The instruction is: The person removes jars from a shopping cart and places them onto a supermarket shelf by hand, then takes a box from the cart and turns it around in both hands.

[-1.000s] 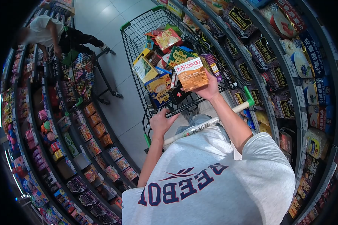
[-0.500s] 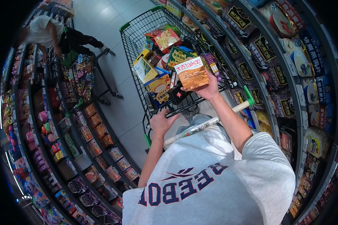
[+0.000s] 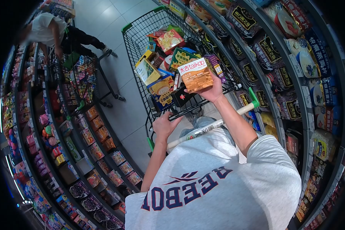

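In my right hand [image 3: 214, 91] is an orange-and-white Taikoo box [image 3: 196, 76], its printed front tilted up towards me. It is held above the near end of a black wire shopping cart [image 3: 138, 27] with green corners. My left hand [image 3: 165, 124] is closed on the cart's near rim, thumb out along it; some fingers are hidden. In the cart lie several packages: a red-and-cream box [image 3: 170, 40], a green box [image 3: 183, 58], a yellow-edged box [image 3: 148, 71], a purple box [image 3: 217, 69] and a black box [image 3: 181, 97]. The pale cart handle [image 3: 203, 130] crosses beneath my forearms.
Shelves of bagged goods [image 3: 270, 53] run close along the right. More shelves [image 3: 99, 149] with small packets line the left. At upper left a person in a white shirt [image 3: 46, 28] bends beside another cart [image 3: 82, 82]. Tiled floor [image 3: 130, 115] shows between the carts.
The person at upper left has shifted slightly, bending a little further. My hands, the Taikoo box and my cart look nearly unchanged.
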The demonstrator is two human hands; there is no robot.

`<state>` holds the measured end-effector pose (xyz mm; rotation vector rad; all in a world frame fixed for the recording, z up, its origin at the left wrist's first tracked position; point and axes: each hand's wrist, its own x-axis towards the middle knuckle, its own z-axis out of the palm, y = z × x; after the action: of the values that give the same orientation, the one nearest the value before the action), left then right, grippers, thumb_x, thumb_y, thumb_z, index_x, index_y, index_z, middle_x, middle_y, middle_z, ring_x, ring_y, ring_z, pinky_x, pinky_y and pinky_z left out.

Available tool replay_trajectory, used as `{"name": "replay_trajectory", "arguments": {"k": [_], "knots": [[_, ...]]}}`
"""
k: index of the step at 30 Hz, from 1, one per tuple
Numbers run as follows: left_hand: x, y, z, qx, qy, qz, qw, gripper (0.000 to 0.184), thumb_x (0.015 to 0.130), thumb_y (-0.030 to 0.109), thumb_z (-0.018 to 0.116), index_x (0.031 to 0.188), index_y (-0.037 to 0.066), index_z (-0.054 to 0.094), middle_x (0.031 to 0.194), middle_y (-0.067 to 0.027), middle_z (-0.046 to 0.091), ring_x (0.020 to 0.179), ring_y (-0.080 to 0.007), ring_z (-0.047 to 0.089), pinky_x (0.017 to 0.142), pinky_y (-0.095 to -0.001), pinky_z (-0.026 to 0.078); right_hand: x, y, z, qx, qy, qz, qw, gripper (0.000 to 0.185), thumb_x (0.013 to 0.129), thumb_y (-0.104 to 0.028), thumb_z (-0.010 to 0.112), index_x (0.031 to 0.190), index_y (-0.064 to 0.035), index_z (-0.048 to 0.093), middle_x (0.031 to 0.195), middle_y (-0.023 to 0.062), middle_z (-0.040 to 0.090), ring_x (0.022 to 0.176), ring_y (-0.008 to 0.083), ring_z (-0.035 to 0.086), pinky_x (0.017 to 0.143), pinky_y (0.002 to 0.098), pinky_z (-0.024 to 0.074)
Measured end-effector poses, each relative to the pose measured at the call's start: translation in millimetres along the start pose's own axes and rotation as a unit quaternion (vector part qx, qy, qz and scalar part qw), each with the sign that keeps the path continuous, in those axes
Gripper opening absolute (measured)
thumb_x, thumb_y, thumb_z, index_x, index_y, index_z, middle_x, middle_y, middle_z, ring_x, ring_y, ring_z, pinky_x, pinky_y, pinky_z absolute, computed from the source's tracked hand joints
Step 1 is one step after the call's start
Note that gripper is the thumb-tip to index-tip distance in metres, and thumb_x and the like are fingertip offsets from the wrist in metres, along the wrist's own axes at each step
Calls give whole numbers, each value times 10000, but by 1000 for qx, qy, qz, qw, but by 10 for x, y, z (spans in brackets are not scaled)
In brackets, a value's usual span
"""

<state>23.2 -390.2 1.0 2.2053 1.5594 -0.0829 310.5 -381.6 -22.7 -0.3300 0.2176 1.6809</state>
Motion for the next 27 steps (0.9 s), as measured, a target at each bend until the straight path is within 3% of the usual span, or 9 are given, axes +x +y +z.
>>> {"name": "replay_trajectory", "arguments": {"k": [8,11,17,20,27], "knots": [[4,33,-34,3,-3,-6,1000,581,733,706,801,955,170,778,601,-46,663,624,-281,710,589,-429,527,30,-6,-56,-1,16,-5,1000,643,1075,-516,347,1609,-160,361,1615,175,417,1439,430,455,1095,797,341],[7,83,-107,-8,-24,-17,1000,574,754,699,783,933,154,772,709,-110,734,678,-326,732,616,-444,546,35,-11,-76,0,13,-3,1000,642,1075,-516,343,1611,-162,358,1616,172,416,1438,431,455,1097,799,335],[12,76,-103,-12,-34,-24,999,588,752,710,777,947,155,775,724,-108,739,704,-326,736,644,-450,550,22,-3,-41,-8,17,-10,1000,641,1076,-515,340,1611,-163,356,1617,169,415,1438,427,456,1095,800,336],[5,43,-52,-4,-9,-12,1000,565,738,688,807,941,161,784,604,-53,669,632,-285,713,591,-426,530,18,-3,-19,-11,18,-11,1000,641,1077,-515,339,1612,-163,355,1618,168,413,1436,424,459,1093,801,338],[9,55,-69,-3,-13,-11,1000,562,744,684,805,941,158,781,659,-80,706,666,-306,726,608,-436,538,30,0,-37,-3,17,-13,1000,648,1077,-517,340,1611,-150,352,1618,181,409,1441,439,448,1109,796,322]]}}
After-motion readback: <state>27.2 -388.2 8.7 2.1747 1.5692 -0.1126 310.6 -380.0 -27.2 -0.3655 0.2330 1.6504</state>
